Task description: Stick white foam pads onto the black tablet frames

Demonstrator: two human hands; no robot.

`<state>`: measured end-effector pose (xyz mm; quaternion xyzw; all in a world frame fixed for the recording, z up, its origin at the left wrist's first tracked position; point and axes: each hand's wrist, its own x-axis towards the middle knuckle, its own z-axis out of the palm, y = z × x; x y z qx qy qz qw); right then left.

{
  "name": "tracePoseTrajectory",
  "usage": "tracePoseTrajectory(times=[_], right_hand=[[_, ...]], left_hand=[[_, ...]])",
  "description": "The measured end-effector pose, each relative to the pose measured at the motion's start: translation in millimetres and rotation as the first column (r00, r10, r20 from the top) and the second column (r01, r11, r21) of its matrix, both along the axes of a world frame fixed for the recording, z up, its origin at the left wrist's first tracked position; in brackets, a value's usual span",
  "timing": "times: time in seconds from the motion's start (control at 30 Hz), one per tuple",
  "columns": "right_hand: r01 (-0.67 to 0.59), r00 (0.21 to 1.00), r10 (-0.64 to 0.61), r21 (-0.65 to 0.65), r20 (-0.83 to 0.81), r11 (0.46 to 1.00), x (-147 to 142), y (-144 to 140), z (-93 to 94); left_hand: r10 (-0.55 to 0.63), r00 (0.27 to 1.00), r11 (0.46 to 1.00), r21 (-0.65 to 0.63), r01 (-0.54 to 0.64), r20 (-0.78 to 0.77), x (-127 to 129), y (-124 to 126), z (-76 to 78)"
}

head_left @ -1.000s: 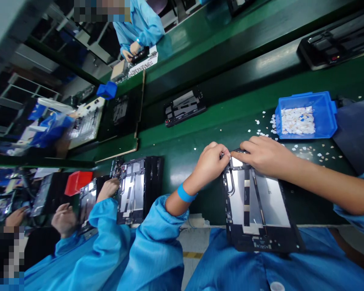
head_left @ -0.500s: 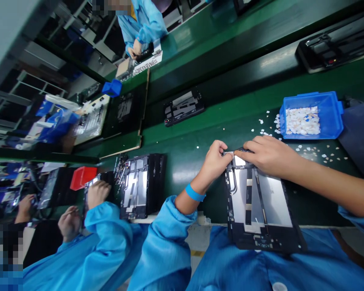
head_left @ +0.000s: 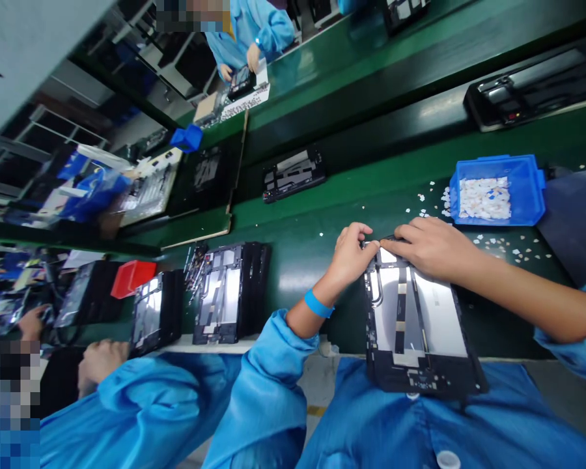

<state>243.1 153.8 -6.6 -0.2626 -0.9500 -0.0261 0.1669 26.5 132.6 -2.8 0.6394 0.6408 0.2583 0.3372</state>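
An opened tablet with silvery panels and a dark ribbon strip lies tilted at the bench edge, its near end against my blue smock. At its upper left corner is my left hand, thumb on the top edge and the other fingers curled. My right hand bends over the top edge, index finger reaching toward the left thumb. Both hands grip the tablet there; any small part between the fingertips is too hidden to make out.
Right of the tablet stands a blue bin of small white pieces, some scattered around it. Stacked opened tablets stand to the left, near a red bin. Another tablet lies farther back. Co-workers sit left and across.
My left index finger has lifted a little from the thumb; my right hand has hardly moved. The neighbour's hands have drawn back from the tablet on the left.
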Motion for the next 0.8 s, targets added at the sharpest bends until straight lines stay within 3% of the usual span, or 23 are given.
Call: tracePoseTrajectory(times=[0.1,0.17,0.23,0.3,0.43,0.5,0.57,0.67,0.8], right_hand=[[0.041,0.997,-0.04,0.014,-0.066,0.999,8,-6,6.9],[0.156,0.972,-0.156,-0.015,-0.178,0.988,26,-24,11.5],[0.325,0.896,-0.351,-0.136,-0.272,0.936,49,-53,12.7],[0.448,0.822,-0.526,-0.323,-0.218,0.834,67,-89,10.2],[0.402,0.838,-0.544,-0.615,-0.053,0.679,67,-145,8.9],[0.331,0.848,-0.52,-0.666,-0.101,0.669,50,-156,17.0],[0.199,0.879,-0.435,-0.681,-0.193,0.705,33,-154,29.2],[0.059,0.903,-0.329,-0.682,-0.275,0.729,19,-137,41.9],[0.163,0.871,-0.434,-0.698,-0.23,0.697,27,-109,30.7]], left_hand=[[-0.001,0.99,0.989,0.145,0.022,-0.144,0,-18,7.6],[0.011,0.99,0.976,0.218,0.02,-0.141,-6,-40,10.3],[0.047,0.996,0.975,0.221,-0.029,-0.075,-17,-69,8.2],[0.046,0.999,0.991,0.124,-0.043,-0.022,-24,-100,2.1],[-0.058,0.998,0.998,-0.018,0.058,-0.006,-19,-143,-6.7],[0.006,0.999,1.0,0.007,-0.007,0.046,-18,-151,-1.5],[0.111,0.983,0.993,0.032,-0.117,0.145,-31,-154,13.3],[0.27,0.929,0.96,0.008,-0.281,0.252,-91,-151,51.3],[0.55,0.826,0.831,0.02,-0.556,0.123,-223,-139,105.7]])
